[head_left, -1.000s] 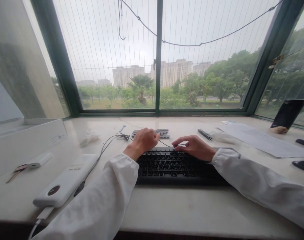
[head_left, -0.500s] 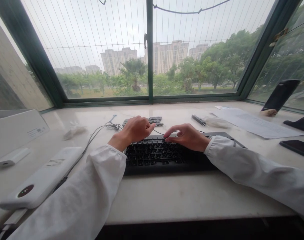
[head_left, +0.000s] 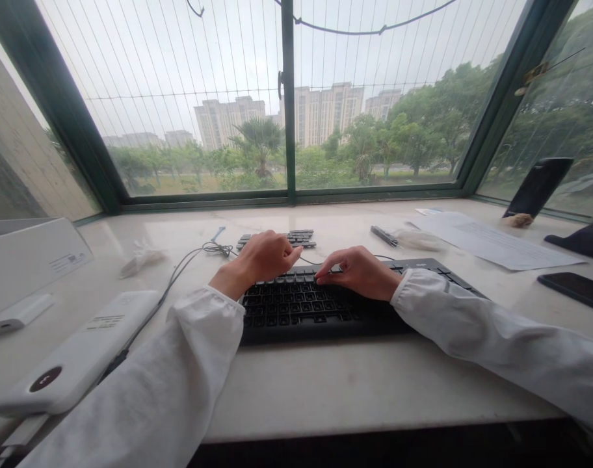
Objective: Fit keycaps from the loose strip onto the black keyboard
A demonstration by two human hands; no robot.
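Note:
A black keyboard lies on the pale counter, with most of its key positions showing bare sockets and a row of caps along its upper side. My right hand is over the middle of that upper row, thumb and index fingertip brought together on a keycap. The cap between the fingertips is mostly hidden. Above the keyboard's upper left edge, my left hand is curled with the thumb pointing right; whatever its fingers hold is out of sight. Loose keycaps lie in rows just behind it, partly covered by the hand.
On the left are a white power bank, a grey cable, a white box and a crumpled plastic bag. Paper, a dark strip of keys and phones lie right. A window stands behind.
My right thumb and index finger have closed together and come down onto the keycap row. My left hand stays in nearly the same place. The whole view has shifted slightly.

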